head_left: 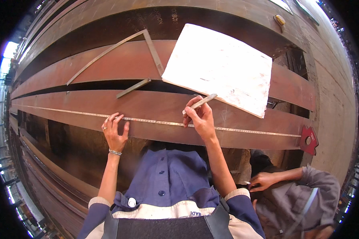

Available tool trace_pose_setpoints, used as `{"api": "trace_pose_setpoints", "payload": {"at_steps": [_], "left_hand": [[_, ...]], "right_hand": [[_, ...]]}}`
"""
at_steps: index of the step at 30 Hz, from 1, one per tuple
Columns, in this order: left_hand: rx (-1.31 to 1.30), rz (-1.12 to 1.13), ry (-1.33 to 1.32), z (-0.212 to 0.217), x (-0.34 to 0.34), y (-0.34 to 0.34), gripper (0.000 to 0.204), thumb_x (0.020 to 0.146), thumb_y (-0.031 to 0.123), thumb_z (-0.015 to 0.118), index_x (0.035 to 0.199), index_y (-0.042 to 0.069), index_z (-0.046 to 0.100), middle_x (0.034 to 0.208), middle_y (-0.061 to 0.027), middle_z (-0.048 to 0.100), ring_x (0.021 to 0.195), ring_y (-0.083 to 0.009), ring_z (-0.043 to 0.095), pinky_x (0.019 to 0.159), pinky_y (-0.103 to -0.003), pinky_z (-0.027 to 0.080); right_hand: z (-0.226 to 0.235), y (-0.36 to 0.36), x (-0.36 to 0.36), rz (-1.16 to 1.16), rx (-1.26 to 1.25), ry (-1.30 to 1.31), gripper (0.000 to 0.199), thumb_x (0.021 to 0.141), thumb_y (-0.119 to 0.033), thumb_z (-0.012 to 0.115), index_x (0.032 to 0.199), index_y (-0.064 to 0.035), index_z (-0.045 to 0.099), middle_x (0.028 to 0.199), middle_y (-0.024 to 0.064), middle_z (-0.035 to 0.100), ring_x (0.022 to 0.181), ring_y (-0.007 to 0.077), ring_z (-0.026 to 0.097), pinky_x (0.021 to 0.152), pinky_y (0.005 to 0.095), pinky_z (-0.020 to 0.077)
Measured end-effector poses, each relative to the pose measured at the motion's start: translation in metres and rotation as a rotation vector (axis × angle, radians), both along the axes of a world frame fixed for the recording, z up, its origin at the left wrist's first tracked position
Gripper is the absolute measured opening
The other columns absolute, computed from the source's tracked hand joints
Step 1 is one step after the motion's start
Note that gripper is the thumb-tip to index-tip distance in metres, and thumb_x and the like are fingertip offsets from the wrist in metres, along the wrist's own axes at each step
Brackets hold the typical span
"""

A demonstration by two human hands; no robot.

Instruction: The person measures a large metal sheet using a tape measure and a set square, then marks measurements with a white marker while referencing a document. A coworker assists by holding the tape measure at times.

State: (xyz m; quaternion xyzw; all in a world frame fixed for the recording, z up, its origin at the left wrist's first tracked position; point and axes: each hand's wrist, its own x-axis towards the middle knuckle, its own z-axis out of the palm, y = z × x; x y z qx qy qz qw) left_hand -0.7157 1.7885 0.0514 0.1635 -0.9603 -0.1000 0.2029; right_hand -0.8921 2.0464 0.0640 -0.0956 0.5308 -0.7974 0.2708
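A long measuring tape (pixel 155 122) is stretched along the reddish-brown steel beam (pixel 167 137) in front of me. Its right end meets a red welding magnet (pixel 308 140) at the beam's end. My left hand (pixel 115 129) rests with fingers apart on the tape and the beam's near edge. In my right hand (pixel 201 116) is a flat, light-coloured marking stick (pixel 204 101), its whitish tip pointing down and left beside the tape. Some of that hand's fingertips touch the beam close to the tape.
Across the beams lies a big white sheet (pixel 219 67). Left of it are a metal square (pixel 145 36) and a short flat bar (pixel 133 88). A yellow tape measure (pixel 280 20) sits far right. Dark gaps separate the beams. Another person's hand (pixel 263 181) holds something small and white at lower right.
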Motion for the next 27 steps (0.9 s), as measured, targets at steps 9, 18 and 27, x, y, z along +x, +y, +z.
{"api": "trace_pose_setpoints", "payload": {"at_steps": [9,18,27], "left_hand": [[0.080,-0.341,-0.032,-0.006,0.007,-0.056,0.047,0.076,0.043,0.070,0.113,0.015,0.059,0.121,-0.0048,0.055,0.116,-0.0233,0.050,0.100,-0.044,0.032],[0.211,-0.536,0.011,-0.023,0.009,-0.069,0.052,0.077,0.051,0.067,0.115,0.017,0.058,0.122,-0.0035,0.054,0.120,-0.0194,0.046,0.107,-0.045,0.028],[0.303,-0.536,0.048,-0.027,0.011,-0.076,0.052,0.073,0.044,0.073,0.115,0.015,0.059,0.123,-0.0080,0.055,0.120,-0.0239,0.049,0.106,-0.048,0.030]], "right_hand": [[0.011,-0.077,0.021,0.125,0.328,-0.077,0.007,0.089,-0.007,0.059,0.087,-0.0004,0.057,0.071,0.0052,0.059,0.054,0.0090,0.055,0.046,0.0223,0.0453],[-0.003,-0.115,0.038,0.221,0.546,0.026,0.011,0.091,-0.010,0.059,0.088,-0.0005,0.057,0.072,0.0046,0.058,0.056,0.0084,0.055,0.049,0.0221,0.0448],[0.009,-0.135,0.045,0.246,0.529,-0.034,0.015,0.093,-0.017,0.060,0.091,-0.0023,0.056,0.074,0.0033,0.058,0.059,0.0070,0.054,0.052,0.0211,0.0454]]}}
